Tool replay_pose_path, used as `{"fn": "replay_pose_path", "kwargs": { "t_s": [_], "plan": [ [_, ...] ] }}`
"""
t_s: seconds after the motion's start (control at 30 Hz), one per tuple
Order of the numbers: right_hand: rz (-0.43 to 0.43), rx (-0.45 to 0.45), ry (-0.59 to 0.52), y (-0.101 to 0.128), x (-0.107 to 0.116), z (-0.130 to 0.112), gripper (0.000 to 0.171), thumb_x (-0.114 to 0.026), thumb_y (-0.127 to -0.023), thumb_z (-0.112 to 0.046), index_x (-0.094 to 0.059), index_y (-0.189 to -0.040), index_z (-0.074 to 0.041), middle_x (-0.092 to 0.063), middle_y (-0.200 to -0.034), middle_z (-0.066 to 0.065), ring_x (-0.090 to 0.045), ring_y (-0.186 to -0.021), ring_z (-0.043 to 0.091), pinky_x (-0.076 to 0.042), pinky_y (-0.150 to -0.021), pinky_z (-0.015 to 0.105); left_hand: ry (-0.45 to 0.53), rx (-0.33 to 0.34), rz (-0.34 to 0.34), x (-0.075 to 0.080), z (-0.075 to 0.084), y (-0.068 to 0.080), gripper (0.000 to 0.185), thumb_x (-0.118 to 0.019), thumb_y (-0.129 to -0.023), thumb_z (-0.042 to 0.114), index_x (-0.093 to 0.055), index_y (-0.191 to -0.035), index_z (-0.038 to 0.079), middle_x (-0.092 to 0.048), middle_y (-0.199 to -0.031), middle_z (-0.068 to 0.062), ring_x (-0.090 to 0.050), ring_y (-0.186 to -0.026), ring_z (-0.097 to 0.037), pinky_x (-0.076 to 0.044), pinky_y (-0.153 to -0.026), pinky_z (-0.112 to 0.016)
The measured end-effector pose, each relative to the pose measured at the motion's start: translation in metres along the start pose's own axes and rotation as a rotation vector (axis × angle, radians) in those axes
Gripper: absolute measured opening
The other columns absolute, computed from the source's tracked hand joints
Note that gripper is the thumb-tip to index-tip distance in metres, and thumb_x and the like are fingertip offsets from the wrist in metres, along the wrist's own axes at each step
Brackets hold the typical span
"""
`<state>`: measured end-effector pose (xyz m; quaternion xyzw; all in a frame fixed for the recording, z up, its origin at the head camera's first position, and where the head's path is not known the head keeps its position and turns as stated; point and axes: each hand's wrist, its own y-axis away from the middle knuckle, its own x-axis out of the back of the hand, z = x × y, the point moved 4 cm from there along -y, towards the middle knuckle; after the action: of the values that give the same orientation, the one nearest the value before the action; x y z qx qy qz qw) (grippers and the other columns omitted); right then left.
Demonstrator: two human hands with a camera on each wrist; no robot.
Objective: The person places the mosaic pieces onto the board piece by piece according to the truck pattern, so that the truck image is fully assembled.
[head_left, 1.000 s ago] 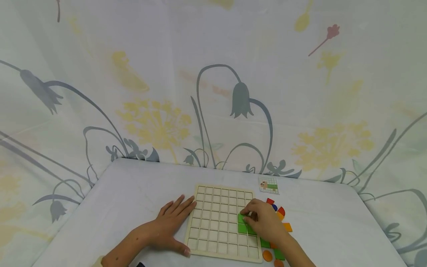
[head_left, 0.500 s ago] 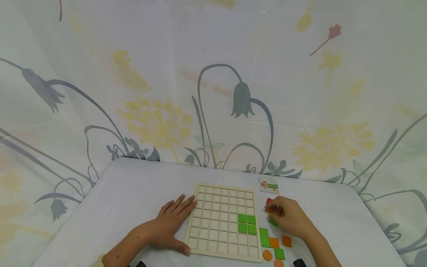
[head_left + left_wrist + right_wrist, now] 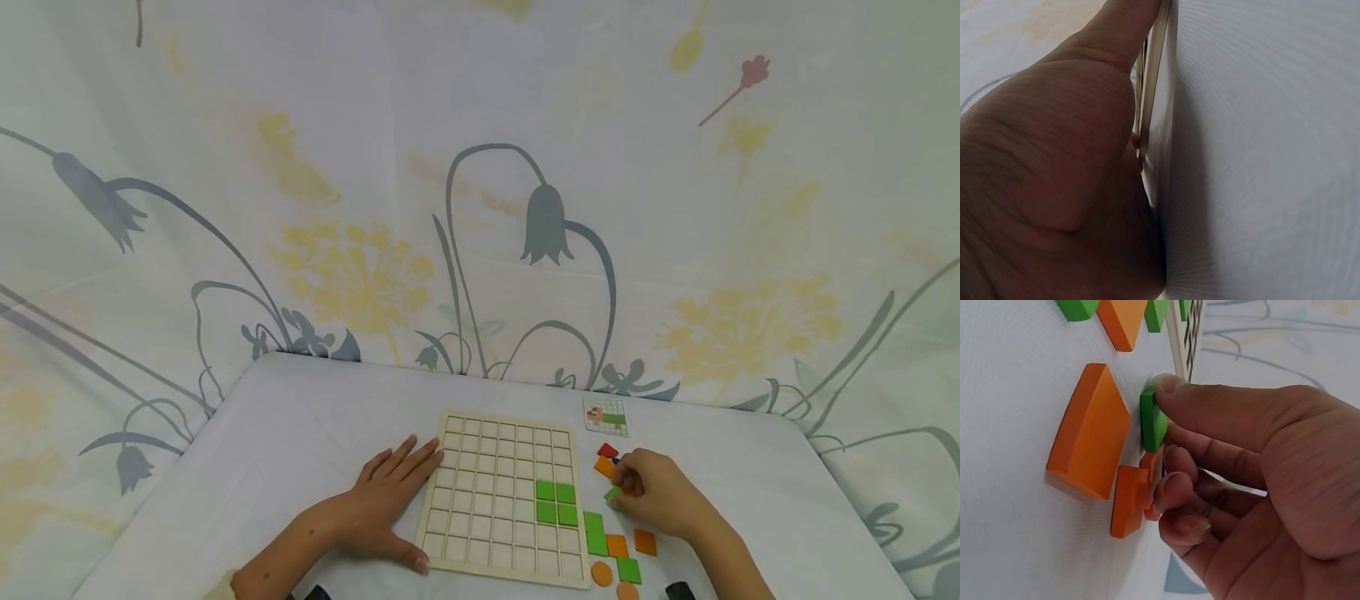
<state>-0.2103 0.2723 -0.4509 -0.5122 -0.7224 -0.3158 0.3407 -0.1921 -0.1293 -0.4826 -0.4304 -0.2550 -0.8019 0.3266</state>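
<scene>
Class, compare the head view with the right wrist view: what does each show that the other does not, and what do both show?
Head view only: the left hand flat against the grid board, four green tiles in it, and the pattern card.

Right wrist view only: the fingertips pinching the green piece's edge.

Both: the right hand, the green piece and loose orange pieces.

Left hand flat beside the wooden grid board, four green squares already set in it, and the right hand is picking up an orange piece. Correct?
Not quite: the right hand pinches a green piece, not an orange one, as the right wrist view shows. The rest stands.
</scene>
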Motion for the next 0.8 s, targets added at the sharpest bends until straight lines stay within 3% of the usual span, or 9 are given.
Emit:
{"fn": "replay_pose_path", "kwargs": {
  "t_s": [0.13,0.33,0.53,0.8],
  "plan": [
    [-0.018,0.0,-0.022,0.0,-0.003,0.0,0.024,-0.089,-0.085,-0.01,-0.067,-0.096,-0.008,-0.058,-0.082,-0.001,-0.053,-0.076,0.016,-0.047,-0.066,0.026,0.0,-0.001,0.0,0.0,0.0,0.0,0.135,-0.075,-0.074,0.083,-0.011,-0.172,0.017,0.0,-0.18,-0.002,0.008,-0.165,-0.035,-0.004,-0.127,-0.066],
    [-0.043,0.115,-0.085,0.0,-0.007,-0.005,0.021,-0.085,-0.089,-0.009,-0.065,-0.095,-0.01,-0.061,-0.08,-0.004,-0.056,-0.071,0.009,-0.05,-0.064,0.025,0.0,-0.002,-0.004,0.0,0.0,-0.001,0.135,-0.075,-0.074,0.083,-0.01,-0.173,0.017,0.001,-0.18,-0.002,0.008,-0.165,-0.035,-0.005,-0.127,-0.066],
    [0.052,0.197,-0.161,-0.001,-0.014,-0.036,0.013,-0.078,-0.093,-0.002,-0.069,-0.098,-0.01,-0.067,-0.087,-0.006,-0.06,-0.074,0.006,-0.054,-0.067,0.025,0.002,-0.001,-0.004,0.001,0.001,0.0,0.135,-0.075,-0.074,0.083,-0.011,-0.173,0.017,0.0,-0.18,-0.001,0.007,-0.165,-0.035,-0.004,-0.127,-0.066],
    [0.073,0.314,-0.279,-0.008,-0.047,-0.073,0.016,-0.076,-0.094,0.002,-0.073,-0.099,-0.013,-0.072,-0.095,-0.004,-0.065,-0.079,0.006,-0.059,-0.071,0.025,0.002,-0.001,-0.004,0.001,0.001,0.0,0.134,-0.076,-0.074,0.082,-0.012,-0.172,0.017,0.0,-0.18,-0.001,0.007,-0.165,-0.035,-0.004,-0.127,-0.066]
  ]
}}
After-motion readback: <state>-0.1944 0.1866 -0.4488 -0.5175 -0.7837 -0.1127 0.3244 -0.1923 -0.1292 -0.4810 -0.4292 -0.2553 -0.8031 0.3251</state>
